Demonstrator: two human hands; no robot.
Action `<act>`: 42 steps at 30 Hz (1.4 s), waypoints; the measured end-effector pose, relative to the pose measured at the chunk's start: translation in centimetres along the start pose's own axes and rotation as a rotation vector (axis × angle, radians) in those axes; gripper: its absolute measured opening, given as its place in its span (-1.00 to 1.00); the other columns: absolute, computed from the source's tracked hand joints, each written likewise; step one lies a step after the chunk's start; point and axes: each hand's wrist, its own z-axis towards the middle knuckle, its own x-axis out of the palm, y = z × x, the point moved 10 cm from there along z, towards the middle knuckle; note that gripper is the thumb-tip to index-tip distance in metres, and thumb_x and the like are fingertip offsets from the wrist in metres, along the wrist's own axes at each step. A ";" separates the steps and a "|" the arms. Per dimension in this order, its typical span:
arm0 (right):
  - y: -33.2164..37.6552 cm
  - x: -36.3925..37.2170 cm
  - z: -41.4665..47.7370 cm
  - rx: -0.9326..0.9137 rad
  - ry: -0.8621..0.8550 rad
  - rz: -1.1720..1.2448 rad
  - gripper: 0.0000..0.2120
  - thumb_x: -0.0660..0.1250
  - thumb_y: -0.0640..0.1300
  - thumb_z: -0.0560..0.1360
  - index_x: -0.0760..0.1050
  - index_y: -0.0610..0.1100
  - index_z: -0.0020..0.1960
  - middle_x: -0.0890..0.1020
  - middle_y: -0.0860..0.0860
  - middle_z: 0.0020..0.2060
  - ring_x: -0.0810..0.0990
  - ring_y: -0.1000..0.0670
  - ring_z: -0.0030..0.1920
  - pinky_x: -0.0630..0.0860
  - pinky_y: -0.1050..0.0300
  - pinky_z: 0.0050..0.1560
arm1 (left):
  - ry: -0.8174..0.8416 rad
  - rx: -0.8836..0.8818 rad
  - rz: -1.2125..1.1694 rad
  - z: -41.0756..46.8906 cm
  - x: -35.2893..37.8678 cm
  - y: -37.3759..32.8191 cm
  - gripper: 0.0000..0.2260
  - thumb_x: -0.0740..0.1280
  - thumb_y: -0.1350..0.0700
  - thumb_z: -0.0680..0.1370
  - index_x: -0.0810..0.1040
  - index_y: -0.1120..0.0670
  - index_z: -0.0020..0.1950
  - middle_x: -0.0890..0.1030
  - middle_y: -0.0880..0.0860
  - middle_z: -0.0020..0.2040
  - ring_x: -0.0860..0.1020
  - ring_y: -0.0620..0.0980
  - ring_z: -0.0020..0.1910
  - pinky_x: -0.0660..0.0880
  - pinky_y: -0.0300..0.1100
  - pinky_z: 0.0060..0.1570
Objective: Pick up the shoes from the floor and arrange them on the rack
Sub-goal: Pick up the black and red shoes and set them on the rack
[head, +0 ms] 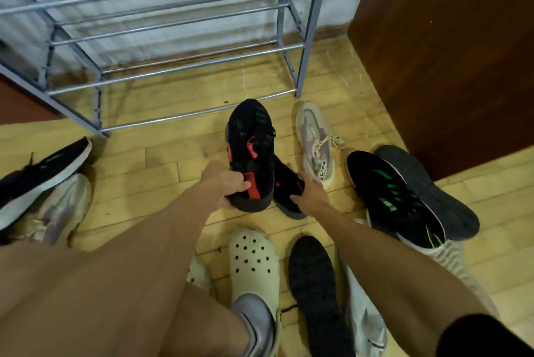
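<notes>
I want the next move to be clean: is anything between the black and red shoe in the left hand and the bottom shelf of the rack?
Nothing visible. The black and red shoe points at the rack; its bars are bare, and only bare floor lies between them.

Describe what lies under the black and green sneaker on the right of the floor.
The black and green sneaker lies across a grey upturned sole and a pale striped shoe. What they hide is not visible.
</notes>
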 end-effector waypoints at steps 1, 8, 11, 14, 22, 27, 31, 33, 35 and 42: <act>-0.2 0.0 0.3 0.020 -0.030 -0.011 -0.37 0.38 -0.24 0.46 0.24 -0.01 0.46 0.40 -0.20 0.33 0.54 -0.24 0.21 0.53 -0.09 0.21 | 0.012 -0.014 -0.024 0.2 0.3 0.3 -0.86 0.39 0.34 0.48 0.51 0.23 0.00 0.60 0.24 0.11 0.58 0.25 0.11 0.57 0.19 0.03; 0.1 1.4 -1.6 0.173 0.209 0.136 -0.53 0.47 -0.31 0.41 0.40 -0.40 0.24 0.59 -0.23 0.08 0.62 -0.23 0.08 0.65 -0.15 -0.08 | 0.080 -0.025 -0.127 -0.1 1.2 0.6 -0.87 0.32 0.38 0.52 0.50 0.24 0.04 0.58 0.21 0.03 0.56 0.18 0.01 0.58 0.10 -0.12; 1.0 1.0 -2.7 0.144 0.276 0.277 -0.68 0.51 -0.32 0.37 0.56 -0.43 0.06 0.68 -0.24 0.00 0.68 -0.23 0.01 0.67 -0.16 -0.06 | 0.086 -0.007 -0.153 -0.5 0.9 0.7 -0.85 0.29 0.41 0.52 0.51 0.23 0.04 0.58 0.20 0.07 0.57 0.18 0.05 0.61 0.08 -0.19; 1.4 -1.1 -3.3 0.135 0.252 0.340 -0.80 0.47 -0.36 0.40 0.58 -0.39 0.01 0.69 -0.20 -0.11 0.71 -0.17 -0.12 0.69 -0.04 -0.19 | 0.078 0.023 -0.185 -0.6 0.4 0.5 -0.76 0.28 0.42 0.52 0.52 0.27 0.17 0.58 0.22 0.16 0.57 0.23 0.13 0.63 0.13 -0.13; 2.5 -7.5 -1.1 0.081 0.038 0.527 -0.73 0.40 -0.37 0.46 0.55 -0.33 0.15 0.68 -0.20 -0.06 0.68 -0.10 -0.16 0.67 -0.04 -0.18 | -0.020 0.035 -0.246 1.1 -0.8 -1.6 -0.76 0.22 0.38 0.57 0.49 0.25 0.22 0.53 0.17 0.11 0.55 0.19 0.16 0.57 0.07 0.00; 5.6 -10.0 3.2 0.032 -0.043 0.558 -0.78 0.41 -0.34 0.47 0.55 -0.26 0.10 0.67 -0.09 -0.21 0.69 -0.04 -0.21 0.66 -0.07 -0.12 | -0.101 0.076 -0.241 5.8 -1.5 -3.5 -0.82 0.30 0.39 0.52 0.55 0.27 0.11 0.60 0.21 0.09 0.57 0.15 -0.03 0.57 0.03 -0.13; 7.2 -10.8 8.0 0.055 -0.064 0.532 -0.77 0.44 -0.32 0.45 0.57 -0.30 0.10 0.69 -0.17 -0.12 0.70 -0.14 -0.15 0.66 -0.11 -0.10 | -0.130 0.100 -0.267 10.5 -1.9 -5.9 -0.81 0.31 0.38 0.52 0.53 0.27 0.12 0.59 0.13 -0.06 0.58 0.06 -0.19 0.50 -0.16 -0.43; 8.1 -11.0 10.3 0.066 -0.078 0.547 -0.77 0.45 -0.31 0.45 0.57 -0.29 0.10 0.68 -0.20 -0.05 0.70 -0.20 -0.08 0.67 -0.14 -0.11 | -0.160 0.096 -0.285 13.2 -2.4 -6.9 -0.83 0.34 0.36 0.50 0.53 0.29 0.09 0.62 0.14 -0.02 0.60 0.11 -0.06 0.55 -0.10 -0.36; 9.4 -10.9 12.3 0.051 -0.080 0.573 -0.73 0.42 -0.32 0.47 0.56 -0.28 0.16 0.66 -0.21 -0.01 0.68 -0.22 -0.02 0.68 -0.07 -0.20 | -0.195 0.107 -0.283 16.0 -2.9 -7.8 -0.81 0.36 0.33 0.49 0.56 0.26 0.10 0.63 0.14 0.02 0.60 0.11 -0.01 0.60 -0.05 -0.25; 11.4 -11.0 17.8 0.061 -0.183 0.663 -0.68 0.45 -0.30 0.45 0.57 -0.27 0.20 0.67 -0.21 0.05 0.68 -0.19 -0.02 0.67 -0.07 -0.11 | -0.264 0.145 -0.203 22.5 -3.4 -12.3 -0.77 0.33 0.25 0.52 0.56 0.26 0.16 0.62 0.22 0.05 0.61 0.21 0.01 0.61 0.12 0.00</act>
